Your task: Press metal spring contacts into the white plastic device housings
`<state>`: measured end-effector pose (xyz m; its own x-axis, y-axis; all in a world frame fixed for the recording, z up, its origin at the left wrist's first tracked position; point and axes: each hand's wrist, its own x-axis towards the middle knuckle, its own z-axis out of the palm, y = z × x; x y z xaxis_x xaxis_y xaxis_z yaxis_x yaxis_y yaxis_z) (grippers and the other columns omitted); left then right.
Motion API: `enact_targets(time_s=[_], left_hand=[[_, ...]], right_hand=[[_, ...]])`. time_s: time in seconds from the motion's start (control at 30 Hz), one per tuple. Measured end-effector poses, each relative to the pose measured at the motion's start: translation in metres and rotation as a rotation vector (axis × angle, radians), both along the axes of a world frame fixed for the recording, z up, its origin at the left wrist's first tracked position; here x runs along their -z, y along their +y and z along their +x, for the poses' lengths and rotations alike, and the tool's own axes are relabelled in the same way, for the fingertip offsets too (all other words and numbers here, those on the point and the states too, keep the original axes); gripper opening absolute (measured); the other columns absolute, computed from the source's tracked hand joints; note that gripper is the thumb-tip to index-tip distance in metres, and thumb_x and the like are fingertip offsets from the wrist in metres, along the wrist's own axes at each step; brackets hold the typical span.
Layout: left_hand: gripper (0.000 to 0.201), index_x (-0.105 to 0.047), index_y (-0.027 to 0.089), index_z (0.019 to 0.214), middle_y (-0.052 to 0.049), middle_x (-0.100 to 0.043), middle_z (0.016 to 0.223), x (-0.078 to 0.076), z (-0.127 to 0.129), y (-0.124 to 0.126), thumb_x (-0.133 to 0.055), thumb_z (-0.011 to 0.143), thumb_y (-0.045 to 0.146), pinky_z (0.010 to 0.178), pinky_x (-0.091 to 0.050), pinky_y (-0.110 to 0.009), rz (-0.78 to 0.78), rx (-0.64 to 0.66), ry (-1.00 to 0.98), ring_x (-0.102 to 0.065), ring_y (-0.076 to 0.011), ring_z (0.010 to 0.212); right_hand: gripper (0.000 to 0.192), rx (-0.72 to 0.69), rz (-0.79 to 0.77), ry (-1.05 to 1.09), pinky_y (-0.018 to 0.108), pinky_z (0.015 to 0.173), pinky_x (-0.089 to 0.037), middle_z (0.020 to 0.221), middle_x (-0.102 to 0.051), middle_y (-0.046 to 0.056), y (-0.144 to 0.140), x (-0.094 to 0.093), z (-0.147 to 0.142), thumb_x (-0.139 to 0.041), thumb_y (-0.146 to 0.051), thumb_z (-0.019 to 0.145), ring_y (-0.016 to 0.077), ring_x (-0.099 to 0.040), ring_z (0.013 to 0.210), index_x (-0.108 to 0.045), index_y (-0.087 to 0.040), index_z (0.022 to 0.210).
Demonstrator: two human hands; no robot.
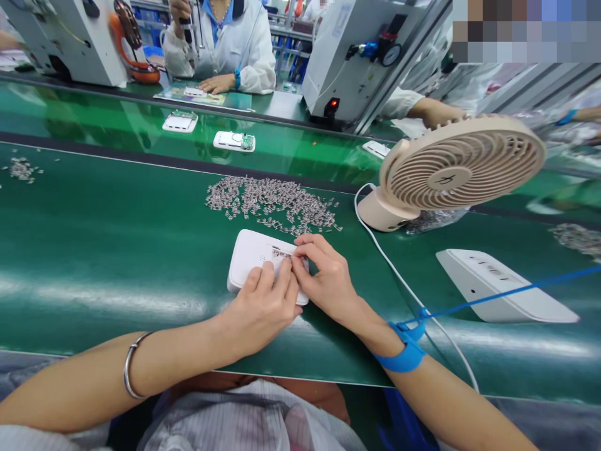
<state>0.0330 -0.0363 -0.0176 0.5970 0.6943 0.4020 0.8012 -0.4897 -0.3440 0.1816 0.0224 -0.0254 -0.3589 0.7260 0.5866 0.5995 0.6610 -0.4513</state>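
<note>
A white plastic device housing (247, 250) lies flat on the green work surface in front of me, with small speaker holes and a recessed slot in its upper face. My left hand (263, 307) grips the housing by its near side, fingertips pressed on the face beside the slot. At the slot's right end, my right hand (328, 275) has thumb and forefinger pinched together; whatever sits between them is too small to make out. Just beyond the housing spreads a pile of small metal pieces (277, 199). Both hands partly hide the housing's right half.
A beige fan (451, 175) stands to the right with its white cable (399, 269) trailing toward me. Another white housing (507, 285) lies at right, under a blue wrist-strap cord (516, 293). Housings with circuit boards (235, 141) sit on the far strip; a co-worker (225, 50) sits opposite.
</note>
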Motion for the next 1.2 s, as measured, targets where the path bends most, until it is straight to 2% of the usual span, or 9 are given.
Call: enact_targets(time_s=[0.23,0.53,0.8,0.9,1.03,1.2], left_hand=[[0.041,-0.057,0.013,0.118,-0.005,-0.055,0.124,-0.002,0.000,0.000,-0.041,0.092,0.039,0.082,-0.038,-0.033,-0.002,-0.003,0.003,-0.051,-0.0246,0.103],[0.041,-0.056,0.013,0.119,-0.007,-0.055,0.124,-0.001,0.000,-0.001,-0.041,0.092,0.039,0.082,-0.037,-0.034,-0.008,0.005,-0.011,-0.051,-0.0245,0.103],[0.041,-0.055,0.011,0.121,-0.009,-0.054,0.124,-0.003,0.000,-0.001,-0.037,0.093,0.036,0.081,-0.037,-0.034,-0.013,0.013,0.028,-0.052,-0.0258,0.102],[0.042,-0.054,0.011,0.121,-0.010,-0.053,0.125,-0.003,0.001,0.000,-0.038,0.093,0.036,0.082,-0.037,-0.035,-0.019,0.010,0.039,-0.052,-0.0262,0.102],[0.042,-0.053,0.010,0.122,-0.011,-0.053,0.125,-0.003,0.000,-0.001,-0.039,0.092,0.036,0.083,-0.038,-0.033,-0.024,-0.005,0.043,-0.052,-0.0256,0.102],[0.046,-0.056,0.009,0.118,-0.014,-0.054,0.122,-0.007,0.001,-0.003,-0.041,0.091,0.043,0.082,-0.038,-0.033,-0.042,-0.016,0.048,-0.052,-0.0264,0.102]], right_hand=[[0.019,-0.070,-0.074,-0.028,0.033,0.080,-0.050,0.104,-0.059,0.014,-0.007,-0.009,0.011,-0.042,-0.012,0.087,0.0214,-0.057,0.100,-0.061,-0.014,0.084],[0.022,-0.057,-0.101,-0.074,0.035,0.082,-0.052,0.116,-0.056,0.015,-0.012,-0.008,0.012,-0.042,-0.016,0.090,0.0207,-0.060,0.094,-0.064,-0.015,0.090],[0.026,-0.082,-0.004,-0.241,0.044,0.083,-0.050,0.119,-0.052,0.019,-0.015,-0.005,0.015,-0.037,-0.017,0.091,0.0271,-0.054,0.105,-0.061,-0.012,0.101],[0.020,-0.099,-0.028,-0.159,0.040,0.081,-0.050,0.113,-0.055,0.017,-0.010,-0.004,0.016,-0.040,-0.016,0.090,0.0247,-0.056,0.101,-0.060,-0.014,0.096],[0.010,-0.053,-0.092,0.051,0.034,0.074,-0.050,0.096,-0.060,0.010,-0.001,0.000,0.011,-0.046,-0.017,0.087,0.0193,-0.059,0.086,-0.056,-0.017,0.084],[0.011,-0.008,-0.074,0.080,0.033,0.070,-0.051,0.096,-0.059,0.009,0.003,-0.001,0.006,-0.045,-0.019,0.086,0.0183,-0.058,0.082,-0.055,-0.018,0.088]])
